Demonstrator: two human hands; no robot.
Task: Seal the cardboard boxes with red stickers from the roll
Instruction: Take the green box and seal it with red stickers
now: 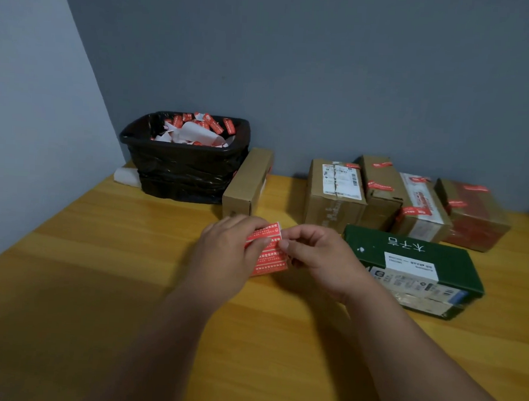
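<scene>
My left hand [226,247] holds a strip of red stickers [270,258] on its white backing above the middle of the wooden table [98,267]. My right hand [319,253] pinches the strip's upper right edge with thumb and forefinger. A green box [414,256] with white labels lies just right of my hands. Behind it stands a row of brown cardboard boxes [334,198], several bearing red stickers. A narrow brown box [247,183] stands beside the bin. No roll is in sight.
A black-lined waste bin [185,164] holding used white backing and red sticker scraps sits at the back left near the wall corner. A white object [125,176] lies beside it. Grey walls close off the back and left.
</scene>
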